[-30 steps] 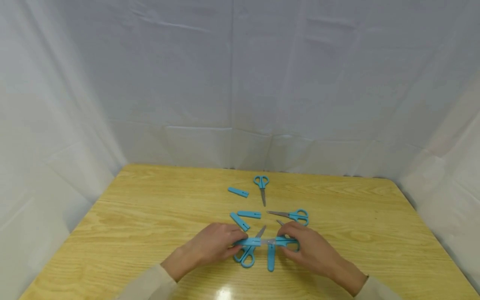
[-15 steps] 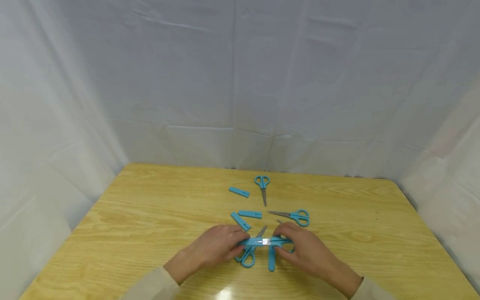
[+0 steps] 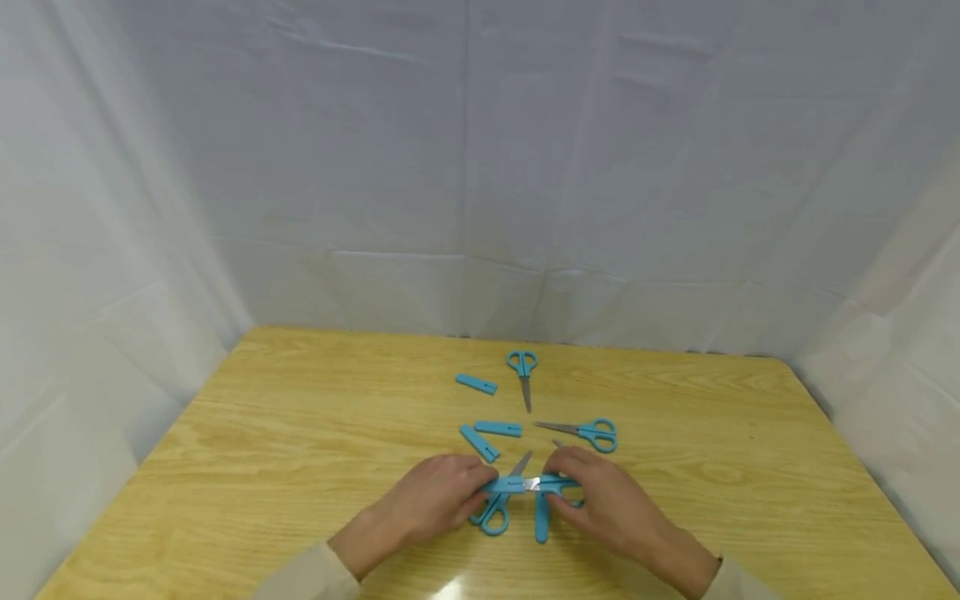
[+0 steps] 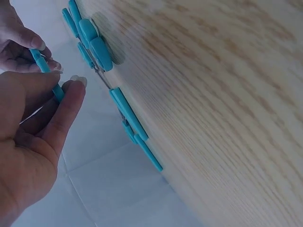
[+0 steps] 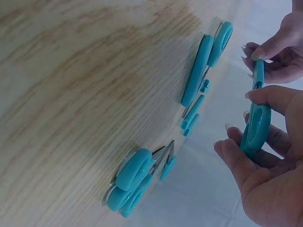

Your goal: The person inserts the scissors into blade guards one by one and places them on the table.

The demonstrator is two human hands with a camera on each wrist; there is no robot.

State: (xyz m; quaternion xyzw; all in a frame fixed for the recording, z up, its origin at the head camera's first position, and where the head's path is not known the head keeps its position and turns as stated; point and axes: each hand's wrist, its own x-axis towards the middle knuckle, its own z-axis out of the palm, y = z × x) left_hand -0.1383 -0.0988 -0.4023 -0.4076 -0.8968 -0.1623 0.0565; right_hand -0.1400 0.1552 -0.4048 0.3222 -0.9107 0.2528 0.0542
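My left hand [image 3: 442, 500] pinches a blue blade cap [image 3: 512, 485] between thumb and fingers. Opposite it, my right hand [image 3: 603, 500] grips the blue handles of a pair of scissors [image 3: 555, 481]. The blades point left into the cap's mouth, and a short stretch of bare metal shows between cap and handles. Both are held above the table, as the right wrist view shows with the held scissors' handle [image 5: 258, 125] off the wood. Below the hands lie another pair of scissors [image 3: 495, 517] and a loose cap [image 3: 542, 523], partly covered.
On the wooden table [image 3: 300, 400], farther back, lie scissors [image 3: 522, 367] pointing toward me and scissors [image 3: 598, 433] pointing left. Several caps, including a slanted cap [image 3: 480, 443], lie left of them. Another blade tip [image 3: 557, 443] peeks out behind my right hand. White sheeting [image 3: 450, 167] surrounds the table.
My right hand has moved left with the scissors, and the blades have slid deeper into the cap. Less metal shows now. My left hand has stayed nearly in place; the loose things lie unmoved.
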